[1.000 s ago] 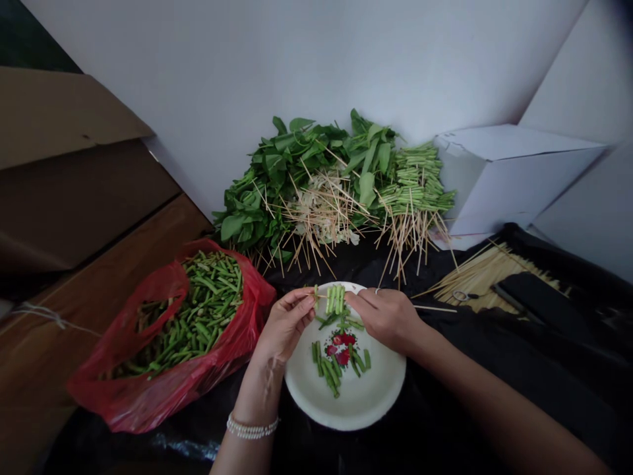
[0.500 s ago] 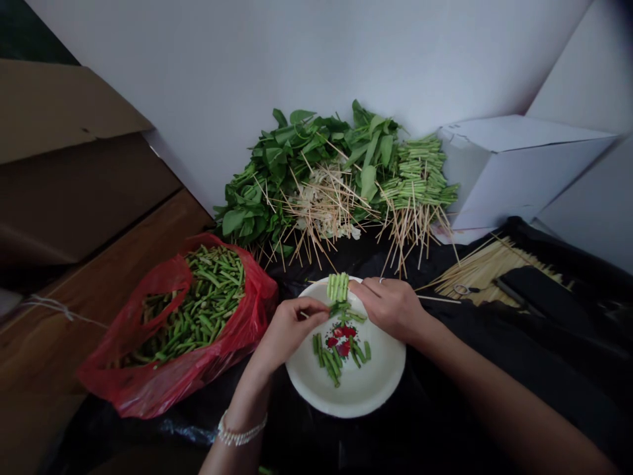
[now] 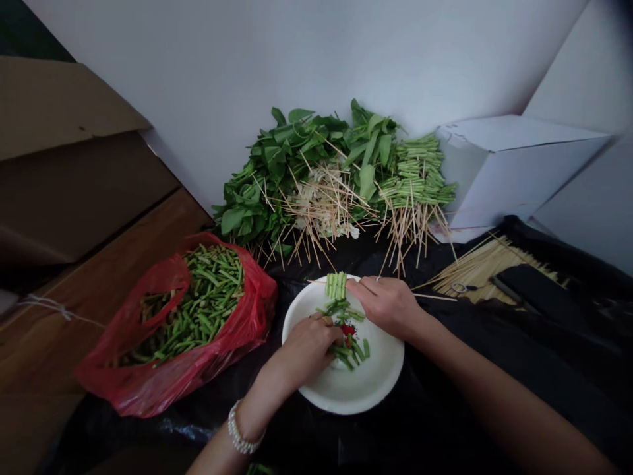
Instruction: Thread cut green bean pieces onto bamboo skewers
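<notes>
Your left hand (image 3: pixel 309 349) is low over the plate (image 3: pixel 368 386), half closed, with the fingers (image 3: pixel 316 318) curled down among the cut beans (image 3: pixel 349 351). The fingertips are hidden, so you cannot tell if it grips a piece. A pearl bracelet (image 3: pixel 241 429) sits on that wrist. Your right hand (image 3: pixel 386 307) rests at the far side of the plate and seems closed lightly on a thin wooden skewer (image 3: pixel 316 281). Just beside its fingers, a row of bean pieces (image 3: pixel 336 285) stands threaded on this skewer.

The beans look light and stiff, but they can probably roll or slide on the smooth plate, so it is best to take one at its middle with the fingertips. The skewer looks light and easy to snap, so hold it close to the row, not at the far end. The cut beans lie loose below the row, touching your left fingers, around a red flower print (image 3: pixel 349 328).

Under the plate is a black plastic sheet (image 3: pixel 445 376). On the left, a red bag (image 3: pixel 237 323) holds many beans on a wooden board (image 3: pixel 99 343). On the right, scissors (image 3: pixel 461 287) lie by a bundle of skewers (image 3: pixel 487 274). Farthest, by a white wall (image 3: pixel 297 53), are leafy greens (image 3: pixel 262 191), skewered beans (image 3: pixel 415 178) and a white box (image 3: pixel 514 171)
</notes>
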{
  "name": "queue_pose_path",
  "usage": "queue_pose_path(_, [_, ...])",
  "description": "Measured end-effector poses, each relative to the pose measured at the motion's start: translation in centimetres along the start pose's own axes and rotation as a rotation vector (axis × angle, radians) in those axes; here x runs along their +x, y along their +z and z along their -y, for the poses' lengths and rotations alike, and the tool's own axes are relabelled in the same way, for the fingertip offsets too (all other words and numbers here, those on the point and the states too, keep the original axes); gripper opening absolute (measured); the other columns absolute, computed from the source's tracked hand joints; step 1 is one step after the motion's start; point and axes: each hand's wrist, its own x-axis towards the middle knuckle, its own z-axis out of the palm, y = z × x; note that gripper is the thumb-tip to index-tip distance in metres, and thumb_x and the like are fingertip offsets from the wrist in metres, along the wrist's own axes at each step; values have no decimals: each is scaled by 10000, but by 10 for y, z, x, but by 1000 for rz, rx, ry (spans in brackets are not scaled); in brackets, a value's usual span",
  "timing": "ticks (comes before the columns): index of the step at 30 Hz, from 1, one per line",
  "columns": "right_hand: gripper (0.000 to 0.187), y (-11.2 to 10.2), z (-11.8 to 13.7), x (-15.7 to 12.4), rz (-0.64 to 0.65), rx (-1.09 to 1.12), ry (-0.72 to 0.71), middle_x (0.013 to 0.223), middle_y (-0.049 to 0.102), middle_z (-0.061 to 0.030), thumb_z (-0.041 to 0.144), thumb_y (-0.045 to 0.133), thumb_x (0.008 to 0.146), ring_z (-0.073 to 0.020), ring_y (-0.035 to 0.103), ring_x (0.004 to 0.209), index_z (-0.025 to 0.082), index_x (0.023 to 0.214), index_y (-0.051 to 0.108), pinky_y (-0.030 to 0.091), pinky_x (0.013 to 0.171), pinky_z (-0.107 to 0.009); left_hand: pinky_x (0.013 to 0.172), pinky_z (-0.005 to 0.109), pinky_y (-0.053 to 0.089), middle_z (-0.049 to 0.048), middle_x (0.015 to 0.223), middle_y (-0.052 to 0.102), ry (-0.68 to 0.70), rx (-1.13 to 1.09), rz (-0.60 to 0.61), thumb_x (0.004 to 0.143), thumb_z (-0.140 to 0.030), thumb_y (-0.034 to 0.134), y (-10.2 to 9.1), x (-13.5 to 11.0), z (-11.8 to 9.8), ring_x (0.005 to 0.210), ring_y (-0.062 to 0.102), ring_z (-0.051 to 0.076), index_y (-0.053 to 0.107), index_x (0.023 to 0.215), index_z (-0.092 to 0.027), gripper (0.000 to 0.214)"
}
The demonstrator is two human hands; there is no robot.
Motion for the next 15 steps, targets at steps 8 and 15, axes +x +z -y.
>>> queue_pose_path(8, [245,-3,-5,1,20,-14,26,653,534,-2,128,420,937,-126,436,577,129,949,665,286,548,-299,701,307,457,55,780,702,-65,-422,-313,785,-191,656,2,5,3,743,633,222,770,779,-237,123])
queue_pose_path(15, [265,-6,-12,2,-37,-9,76,674,566,-16,141,405,951,-118,460,585,107,991,665,303,554,-278,684,291,478,65,814,739,-290,-902,-443,737,-282,736,5,5,17,717,644,204,779,883,-194,176])
